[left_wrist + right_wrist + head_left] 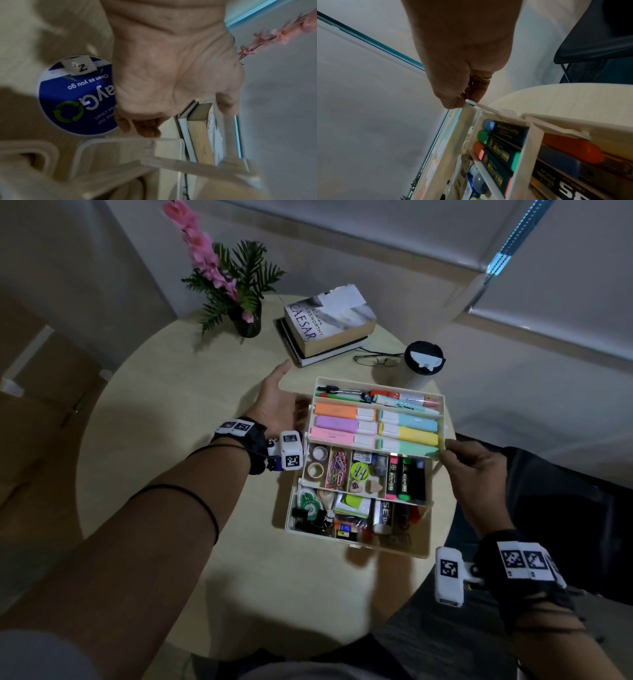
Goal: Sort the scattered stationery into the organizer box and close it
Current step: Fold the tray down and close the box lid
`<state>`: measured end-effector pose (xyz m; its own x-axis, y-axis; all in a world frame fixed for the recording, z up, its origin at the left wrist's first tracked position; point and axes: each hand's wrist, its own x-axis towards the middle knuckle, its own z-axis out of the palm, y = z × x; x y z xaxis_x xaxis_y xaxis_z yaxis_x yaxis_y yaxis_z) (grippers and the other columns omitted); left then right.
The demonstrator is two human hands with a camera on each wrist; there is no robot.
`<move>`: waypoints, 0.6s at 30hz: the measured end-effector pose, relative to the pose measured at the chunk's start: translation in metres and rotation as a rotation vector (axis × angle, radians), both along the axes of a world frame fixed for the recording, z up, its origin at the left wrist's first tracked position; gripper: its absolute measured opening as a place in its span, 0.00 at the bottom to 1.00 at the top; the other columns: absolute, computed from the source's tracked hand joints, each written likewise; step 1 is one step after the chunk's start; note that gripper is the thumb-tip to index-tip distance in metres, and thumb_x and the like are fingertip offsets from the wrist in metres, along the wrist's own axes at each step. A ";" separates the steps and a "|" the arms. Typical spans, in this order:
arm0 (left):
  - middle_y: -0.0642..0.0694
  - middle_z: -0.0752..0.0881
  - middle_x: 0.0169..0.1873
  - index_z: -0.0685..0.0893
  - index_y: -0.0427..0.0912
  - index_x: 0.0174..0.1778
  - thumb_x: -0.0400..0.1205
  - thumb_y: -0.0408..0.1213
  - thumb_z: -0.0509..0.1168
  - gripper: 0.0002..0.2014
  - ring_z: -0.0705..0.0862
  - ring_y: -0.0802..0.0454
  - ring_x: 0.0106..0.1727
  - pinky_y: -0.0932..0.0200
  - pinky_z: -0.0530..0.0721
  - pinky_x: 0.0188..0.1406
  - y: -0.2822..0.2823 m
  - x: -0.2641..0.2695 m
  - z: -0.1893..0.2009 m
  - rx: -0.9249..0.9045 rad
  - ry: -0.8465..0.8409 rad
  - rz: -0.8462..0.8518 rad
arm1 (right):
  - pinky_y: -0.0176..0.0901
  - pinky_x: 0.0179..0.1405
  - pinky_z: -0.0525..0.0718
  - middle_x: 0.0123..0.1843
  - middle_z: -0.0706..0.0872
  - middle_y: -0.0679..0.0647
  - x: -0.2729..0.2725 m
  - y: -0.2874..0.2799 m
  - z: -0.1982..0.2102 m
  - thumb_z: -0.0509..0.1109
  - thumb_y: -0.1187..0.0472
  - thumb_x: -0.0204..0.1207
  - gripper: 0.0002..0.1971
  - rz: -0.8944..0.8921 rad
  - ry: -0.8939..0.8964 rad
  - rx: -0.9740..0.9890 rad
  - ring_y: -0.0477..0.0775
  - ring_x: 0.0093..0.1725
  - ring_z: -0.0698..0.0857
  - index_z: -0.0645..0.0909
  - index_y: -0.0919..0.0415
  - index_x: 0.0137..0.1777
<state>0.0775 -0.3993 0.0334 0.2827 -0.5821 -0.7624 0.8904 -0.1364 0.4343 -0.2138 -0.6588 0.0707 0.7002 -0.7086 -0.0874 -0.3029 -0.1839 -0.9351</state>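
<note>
The cream organizer box (356, 546) stands open on the round table (205, 440), its tiers fanned out. The top tray (376, 387) carries pens and pastel highlighters (342, 424). The middle tray holds tape rolls, paper clips, erasers and three dark highlighters (406, 479), also seen in the right wrist view (501, 143). My right hand (447, 450) pinches the top tray's near right corner (469, 102) between thumb and fingers. My left hand (294, 405) is at the tray's left end, palm toward it, thumb up, fingers (145, 128) loosely bent just off the cream rim and holding nothing.
Behind the box are a stack of books (329, 326), a flower vase (246, 320), glasses (376, 359) and a cup with a black lid (424, 361). A round blue sticker (77, 97) lies on the table under my left hand. A black chair (599, 40) stands at the right.
</note>
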 end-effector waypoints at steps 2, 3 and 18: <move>0.37 0.73 0.76 0.69 0.35 0.86 0.63 0.77 0.75 0.64 0.72 0.36 0.73 0.35 0.59 0.85 -0.002 0.007 0.000 -0.004 -0.002 -0.017 | 0.43 0.53 0.89 0.52 0.94 0.61 -0.005 0.005 0.000 0.76 0.72 0.80 0.13 -0.009 -0.012 -0.009 0.51 0.50 0.90 0.93 0.52 0.52; 0.36 0.75 0.73 0.68 0.35 0.87 0.63 0.77 0.75 0.65 0.73 0.35 0.71 0.36 0.62 0.83 -0.004 0.008 0.003 0.019 -0.023 -0.054 | 0.39 0.52 0.89 0.52 0.94 0.62 -0.007 0.007 0.001 0.76 0.72 0.80 0.12 -0.017 -0.021 -0.002 0.50 0.50 0.90 0.93 0.54 0.53; 0.42 0.84 0.52 0.89 0.43 0.62 0.75 0.57 0.72 0.26 0.83 0.46 0.49 0.48 0.78 0.57 -0.005 -0.001 0.042 0.058 -0.390 -0.052 | 0.30 0.46 0.88 0.51 0.95 0.53 0.009 0.015 -0.003 0.75 0.71 0.80 0.09 -0.091 -0.039 0.027 0.42 0.49 0.93 0.94 0.63 0.56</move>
